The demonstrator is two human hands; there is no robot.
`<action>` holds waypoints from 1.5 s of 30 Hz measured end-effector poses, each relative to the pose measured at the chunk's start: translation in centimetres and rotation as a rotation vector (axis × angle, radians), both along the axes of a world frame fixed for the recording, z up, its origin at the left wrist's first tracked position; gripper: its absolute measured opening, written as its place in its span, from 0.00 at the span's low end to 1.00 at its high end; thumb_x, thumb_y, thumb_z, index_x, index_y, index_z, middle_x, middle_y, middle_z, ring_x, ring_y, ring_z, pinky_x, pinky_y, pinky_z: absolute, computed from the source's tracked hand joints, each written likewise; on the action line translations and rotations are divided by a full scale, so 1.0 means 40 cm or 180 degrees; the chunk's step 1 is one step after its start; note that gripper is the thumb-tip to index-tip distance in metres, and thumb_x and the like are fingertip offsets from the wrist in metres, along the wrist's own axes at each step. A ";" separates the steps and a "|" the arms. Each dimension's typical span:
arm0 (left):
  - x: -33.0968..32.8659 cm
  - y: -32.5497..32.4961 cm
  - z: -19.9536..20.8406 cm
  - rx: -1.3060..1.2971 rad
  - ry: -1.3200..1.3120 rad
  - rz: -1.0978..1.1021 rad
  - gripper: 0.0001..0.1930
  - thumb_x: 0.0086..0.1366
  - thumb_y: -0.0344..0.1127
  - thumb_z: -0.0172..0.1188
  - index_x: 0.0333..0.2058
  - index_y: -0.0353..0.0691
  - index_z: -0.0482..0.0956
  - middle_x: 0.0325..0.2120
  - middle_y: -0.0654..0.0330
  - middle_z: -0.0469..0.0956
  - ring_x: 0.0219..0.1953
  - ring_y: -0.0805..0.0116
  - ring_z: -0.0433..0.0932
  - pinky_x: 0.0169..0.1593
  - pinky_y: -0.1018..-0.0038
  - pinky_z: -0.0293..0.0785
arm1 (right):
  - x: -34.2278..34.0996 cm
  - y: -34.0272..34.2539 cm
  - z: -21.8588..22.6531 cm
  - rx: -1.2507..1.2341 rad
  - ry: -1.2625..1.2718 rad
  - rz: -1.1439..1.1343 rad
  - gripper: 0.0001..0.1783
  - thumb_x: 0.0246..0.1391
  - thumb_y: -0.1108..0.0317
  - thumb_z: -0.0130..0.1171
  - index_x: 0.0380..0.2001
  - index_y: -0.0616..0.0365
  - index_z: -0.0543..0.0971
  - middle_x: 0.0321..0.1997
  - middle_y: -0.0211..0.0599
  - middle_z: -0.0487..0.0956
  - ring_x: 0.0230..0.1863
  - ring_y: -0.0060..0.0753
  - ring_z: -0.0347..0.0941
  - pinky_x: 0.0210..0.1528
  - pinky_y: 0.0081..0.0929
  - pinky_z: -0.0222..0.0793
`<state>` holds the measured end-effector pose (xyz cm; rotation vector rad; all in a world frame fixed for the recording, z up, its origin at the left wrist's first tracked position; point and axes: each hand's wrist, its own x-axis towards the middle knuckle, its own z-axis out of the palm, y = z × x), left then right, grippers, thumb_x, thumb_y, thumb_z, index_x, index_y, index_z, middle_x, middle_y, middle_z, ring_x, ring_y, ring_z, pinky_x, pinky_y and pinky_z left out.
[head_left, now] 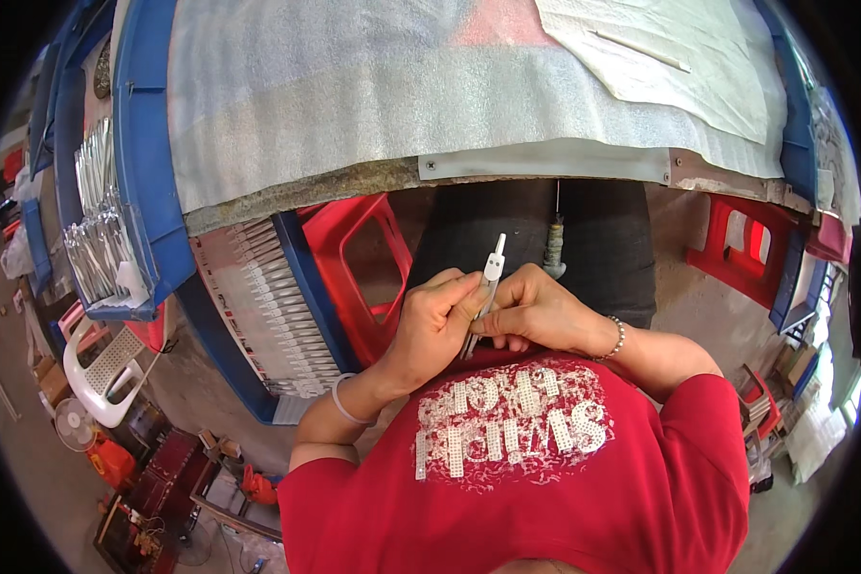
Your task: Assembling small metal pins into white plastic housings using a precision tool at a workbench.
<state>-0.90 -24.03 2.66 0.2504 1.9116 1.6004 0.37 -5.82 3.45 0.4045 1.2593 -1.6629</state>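
Observation:
In front of my chest, both hands hold a silver drawing compass (494,266), its legs together and its pale knob pointing up and away. My left hand (438,320) pinches it from the left, thumb and fingers pressed around the upper legs. From the right, my right hand (543,314) grips the lower legs between thumb and curled fingers. The leg tips are partly hidden near my red shirt. Just beyond my right hand, a screwdriver (554,247) with a tape-wrapped handle stands between my dark-trousered thighs, its thin shaft pointing away.
Ahead lies a table covered in white foam sheet (354,105), with a thin pale rod (641,50) on a white cloth (679,86). Blue crates (153,182) at left hold many silver pieces (100,253). Red stools (340,239) and a white chair (105,378) stand around.

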 end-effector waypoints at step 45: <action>-0.045 -0.063 -0.021 0.0520 -0.0412 -0.0183 0.11 0.68 0.32 0.53 0.44 0.31 0.77 0.24 0.60 0.74 0.21 0.75 0.71 0.24 0.77 0.66 | -0.038 -0.036 -0.003 -0.0312 -0.0133 0.0121 0.10 0.53 0.68 0.63 0.23 0.64 0.82 0.19 0.32 0.78 0.17 0.16 0.72 0.19 0.12 0.67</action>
